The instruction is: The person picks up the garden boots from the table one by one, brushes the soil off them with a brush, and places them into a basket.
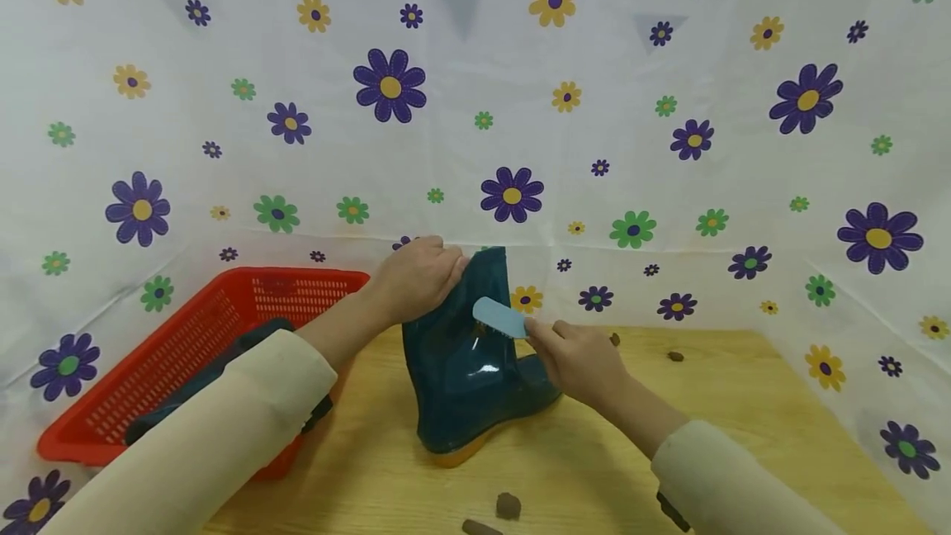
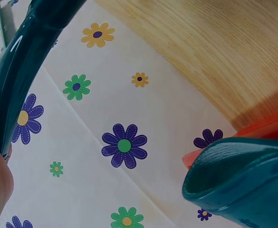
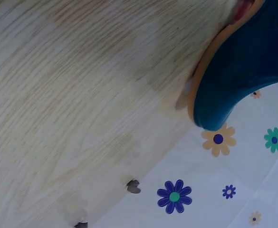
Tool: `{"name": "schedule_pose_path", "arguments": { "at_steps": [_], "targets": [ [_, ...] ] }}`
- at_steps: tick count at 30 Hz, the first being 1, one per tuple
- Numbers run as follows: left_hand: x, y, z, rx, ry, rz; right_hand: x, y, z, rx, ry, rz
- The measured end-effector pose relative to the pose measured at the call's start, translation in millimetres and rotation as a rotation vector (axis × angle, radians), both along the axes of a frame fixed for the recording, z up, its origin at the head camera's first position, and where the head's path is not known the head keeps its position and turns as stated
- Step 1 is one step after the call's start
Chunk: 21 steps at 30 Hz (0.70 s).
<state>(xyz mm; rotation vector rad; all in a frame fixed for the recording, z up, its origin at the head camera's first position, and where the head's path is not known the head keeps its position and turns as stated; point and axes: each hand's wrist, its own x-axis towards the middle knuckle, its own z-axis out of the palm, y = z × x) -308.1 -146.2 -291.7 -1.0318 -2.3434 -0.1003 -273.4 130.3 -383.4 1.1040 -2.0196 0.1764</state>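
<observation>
A dark teal rubber boot [image 1: 475, 390] with an orange sole stands tilted on the wooden table. My left hand [image 1: 419, 283] grips the top of its shaft, fingers curled over the rim. In my right hand [image 1: 583, 362] is a light blue brush [image 1: 499, 318], pinched at its near end, with its bristle side against the shaft. A small brownish smear shows on the shaft just under the brush. The right wrist view catches the boot's toe [image 3: 215, 104], while the left wrist view has part of the shaft [image 2: 22, 61] at its left side.
On the left, a red plastic basket [image 1: 297, 295] contains another teal boot [image 1: 189, 390], its opening [image 2: 219, 171] facing the left wrist camera. Brown clumps [image 1: 508, 505] lie at the table's front, others [image 1: 674, 356] toward the back. A flower-patterned white sheet [image 1: 475, 147] surrounds the table [image 1: 713, 411].
</observation>
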Motion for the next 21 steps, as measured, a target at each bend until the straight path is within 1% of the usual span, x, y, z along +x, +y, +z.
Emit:
{"name": "schedule_pose_path", "arguments": {
  "at_steps": [3,5,7,9,12,14,16,18,21],
  "targets": [
    [-0.4,-0.5,-0.2,0.007,-0.003,0.003,0.8,8,-1.6,0.054,0.008,0.116],
    [-1.3,-1.8,-0.8,0.009,-0.010,0.014,1.3,12,-1.3,0.052,0.000,0.190],
    [-2.9,-3.2,-2.1,0.014,-0.014,0.021,1.4,13,-0.4,0.019,0.011,0.208],
    [-3.4,-4.0,-3.1,0.018,-0.014,0.016,1.5,11,1.8,-0.040,0.012,0.176],
    [-3.0,-3.9,-4.2,0.019,0.000,0.006,1.0,4,6.9,-0.096,-0.014,0.047],
    [-1.1,-3.1,-4.2,0.019,0.002,0.004,0.5,0,10.3,-0.088,-0.070,-0.032],
    [0.0,-2.6,-4.5,0.019,0.000,0.006,0.6,-2,12.8,-0.058,-0.149,-0.070],
    [-0.3,-2.5,-5.0,0.015,0.006,0.011,1.0,0,15.0,-0.041,-0.232,-0.052],
    [-1.1,-3.8,-5.0,0.014,0.020,0.031,3.5,7,17.1,-0.068,-0.322,0.042]
  ]
}}
